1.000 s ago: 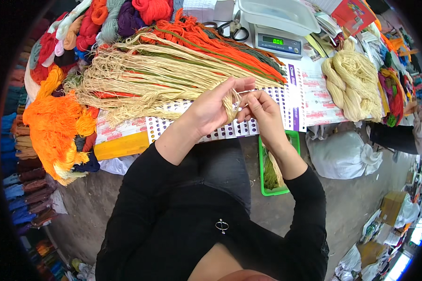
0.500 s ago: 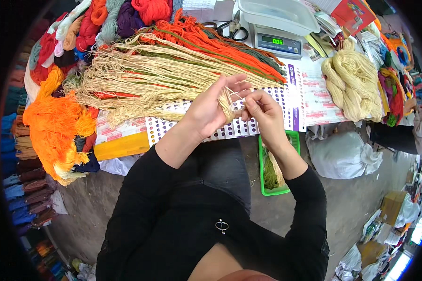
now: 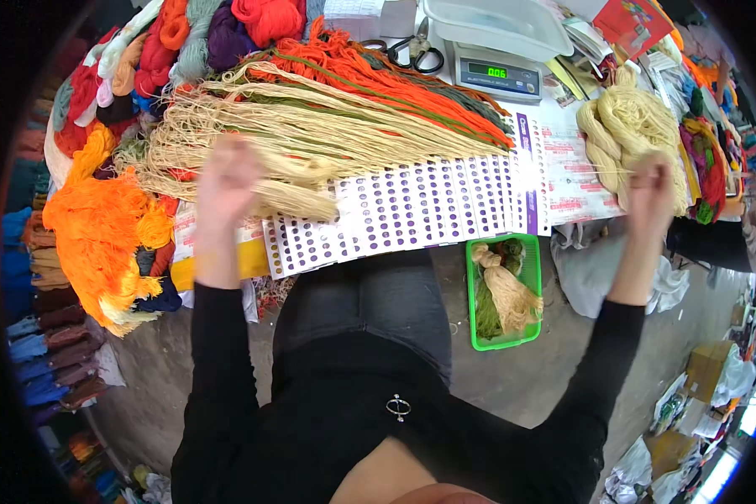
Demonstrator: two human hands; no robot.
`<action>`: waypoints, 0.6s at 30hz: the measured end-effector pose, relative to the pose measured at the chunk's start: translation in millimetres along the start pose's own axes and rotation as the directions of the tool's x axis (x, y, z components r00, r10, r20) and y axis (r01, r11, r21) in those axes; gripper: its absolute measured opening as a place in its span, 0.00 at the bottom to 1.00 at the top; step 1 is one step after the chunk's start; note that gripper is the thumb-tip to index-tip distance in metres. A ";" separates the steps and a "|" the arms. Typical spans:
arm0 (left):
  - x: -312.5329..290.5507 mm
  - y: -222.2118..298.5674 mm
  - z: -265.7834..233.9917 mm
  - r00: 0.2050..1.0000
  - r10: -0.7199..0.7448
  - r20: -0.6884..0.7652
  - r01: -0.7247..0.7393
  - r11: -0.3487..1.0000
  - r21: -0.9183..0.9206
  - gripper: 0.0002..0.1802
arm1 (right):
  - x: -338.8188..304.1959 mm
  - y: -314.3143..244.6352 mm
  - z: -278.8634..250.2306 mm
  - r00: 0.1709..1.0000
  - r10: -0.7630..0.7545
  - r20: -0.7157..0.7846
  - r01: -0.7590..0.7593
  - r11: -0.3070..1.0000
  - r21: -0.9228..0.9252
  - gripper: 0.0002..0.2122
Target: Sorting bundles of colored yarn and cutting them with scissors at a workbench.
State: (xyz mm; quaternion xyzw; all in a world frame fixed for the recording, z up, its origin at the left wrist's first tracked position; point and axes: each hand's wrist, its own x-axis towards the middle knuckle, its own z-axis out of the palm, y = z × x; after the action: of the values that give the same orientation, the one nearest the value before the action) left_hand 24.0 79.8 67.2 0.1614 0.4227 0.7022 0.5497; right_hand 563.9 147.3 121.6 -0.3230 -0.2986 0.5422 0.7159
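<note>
The cream yarn (image 3: 378,139) lay spread across the left and middle of the counter (image 3: 554,118), its bundled end just right of the left hand (image 3: 229,181). That hand was over the yarn near the front edge; motion blurred its fingers, so I could not tell how far they were open or whether they held anything. Near the counter's right end lay the cream skein (image 3: 615,139), with the right hand (image 3: 652,181) in front of its right part. Those fingers looked drawn together, but blur hid whether they gripped it. A faint pale strand seemed to run left from them.

The arms were spread wide: the left forearm pointed straight toward the far edge, the right one slanted outward to the right. Between the hands, a dotted card (image 3: 420,206) lay along the front edge, with a green basket (image 3: 474,336) below it.
</note>
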 end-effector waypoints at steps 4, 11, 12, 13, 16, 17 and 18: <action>-1.9 60.8 -8.2 0.879 0.120 0.462 0.085 0.913 -0.399 0.21 | 38.5 -121.4 -145.2 0.896 -0.414 -0.159 0.375 0.899 -0.225 0.06; -26.2 -109.4 118.9 0.617 -0.587 0.524 0.631 0.767 0.115 0.22 | -26.8 83.8 24.0 0.920 0.190 0.342 0.191 0.545 -0.816 0.09; -27.3 -129.9 127.6 0.576 -0.666 0.474 0.682 0.711 0.172 0.23 | -34.3 107.0 31.5 0.897 0.330 0.294 0.123 0.453 -0.883 0.07; -32.0 -142.8 138.8 0.556 -0.732 0.393 0.726 0.658 0.198 0.24 | -36.3 134.1 21.2 0.875 0.369 0.313 0.061 0.557 -0.828 0.06; -30.9 -173.5 153.8 0.500 -0.817 0.286 0.790 0.566 0.235 0.26 | -30.3 172.5 -0.2 0.851 0.468 0.240 -0.058 0.537 -0.842 0.05; -32.0 -176.4 156.9 0.511 -0.831 0.222 0.786 0.556 0.271 0.26 | -31.8 175.4 2.0 0.854 0.475 0.213 -0.073 0.515 -0.854 0.07; -32.4 -179.1 159.4 0.520 -0.840 0.156 0.784 0.541 0.305 0.26 | -31.9 176.7 3.2 0.852 0.478 0.213 -0.077 0.516 -0.853 0.07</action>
State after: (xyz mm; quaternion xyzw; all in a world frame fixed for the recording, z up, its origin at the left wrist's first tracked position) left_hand 259.2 123.6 30.9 0.0965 0.4322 0.2857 0.8499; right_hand 450.9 152.8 -17.8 -0.5358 -0.6050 0.5067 0.3002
